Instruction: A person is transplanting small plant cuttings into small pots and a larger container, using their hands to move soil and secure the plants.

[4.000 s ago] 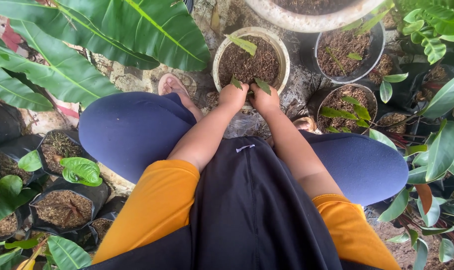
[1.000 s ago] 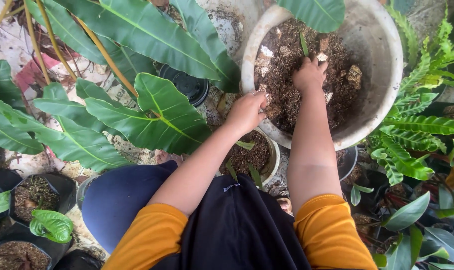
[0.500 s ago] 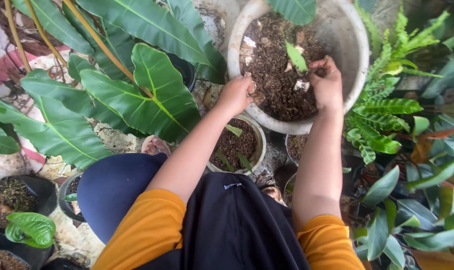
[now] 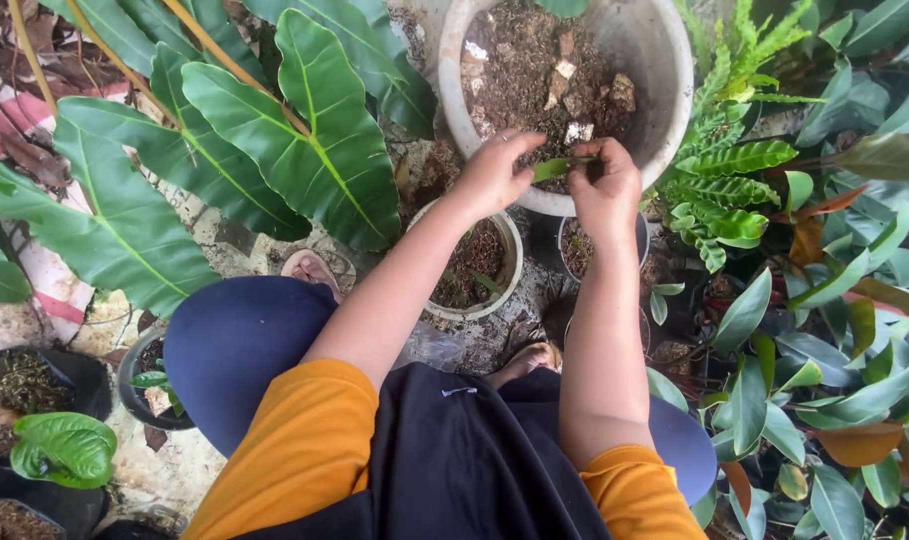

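We have drawn both hands back to the big white tub's (image 4: 674, 90) 6 o'clock rim: left grip (image 4: 494, 172) and right grip (image 4: 606, 188) now pinch 1 green leaf cutting (image 4: 554, 168) above the soil, lifted for handling.

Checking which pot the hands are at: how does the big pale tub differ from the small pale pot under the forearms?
The big tub sits farther out, is wider, and holds coarse soil with pale chunks; both hands, left and right, hold a green leaf at its near rim. The small pot lies nearer, untouched, partly hidden by the left forearm. Both are round, pale and hold soil.
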